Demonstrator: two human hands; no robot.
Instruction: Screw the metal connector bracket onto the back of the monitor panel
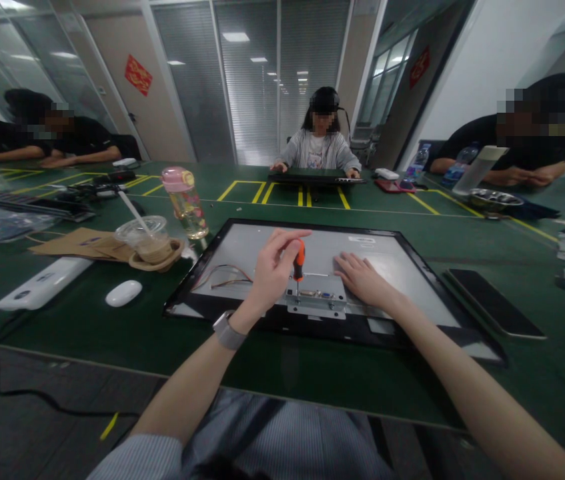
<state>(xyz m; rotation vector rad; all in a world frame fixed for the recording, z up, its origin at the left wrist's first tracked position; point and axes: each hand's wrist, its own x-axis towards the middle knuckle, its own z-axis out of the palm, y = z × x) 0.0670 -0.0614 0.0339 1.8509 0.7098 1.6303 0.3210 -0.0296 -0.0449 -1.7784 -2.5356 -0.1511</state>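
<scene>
A monitor panel (402, 257) lies face down on the green table, its grey metal back showing. My left hand (273, 270) is closed round an orange-handled screwdriver (299, 259), held upright with its tip on the metal connector bracket (316, 300) at the panel's near edge. My right hand (362, 279) lies flat and open on the metal back, just right of the bracket. Thin wires (225, 275) curl over the panel's left part.
A white mouse (123, 293), a white flat device (45, 283), a plastic cup with a straw (143, 239) and a pink-capped bottle (185, 202) sit to the left. A dark phone (493, 302) lies right. Other people sit round the table.
</scene>
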